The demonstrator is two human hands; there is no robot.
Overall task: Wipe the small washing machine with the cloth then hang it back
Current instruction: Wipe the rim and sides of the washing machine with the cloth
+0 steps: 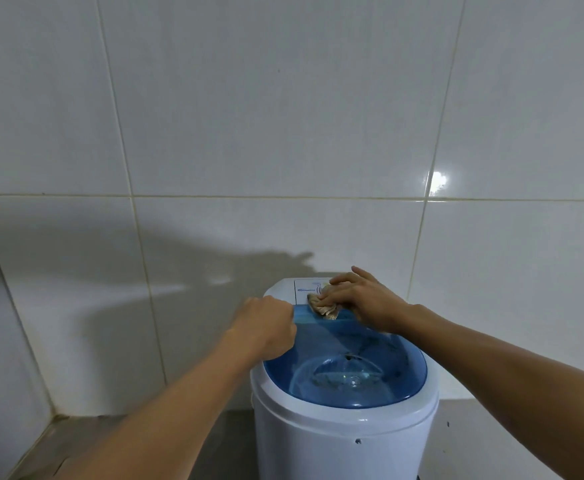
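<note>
A small round white washing machine (346, 434) with a see-through blue lid (346, 375) stands low in the middle of the view, against the tiled wall. My right hand (366, 303) presses a crumpled brownish cloth (323, 304) onto the white control panel (304, 289) at the back of the machine's top. The cloth's edge hangs over the lid's rear edge. My left hand (266, 327) is curled around the left rear rim of the machine, beside the lid.
White glossy wall tiles (283, 133) fill the upper view, with a corner at the left. A grey floor (93, 445) lies around the machine's base. My two forearms reach in from the bottom corners.
</note>
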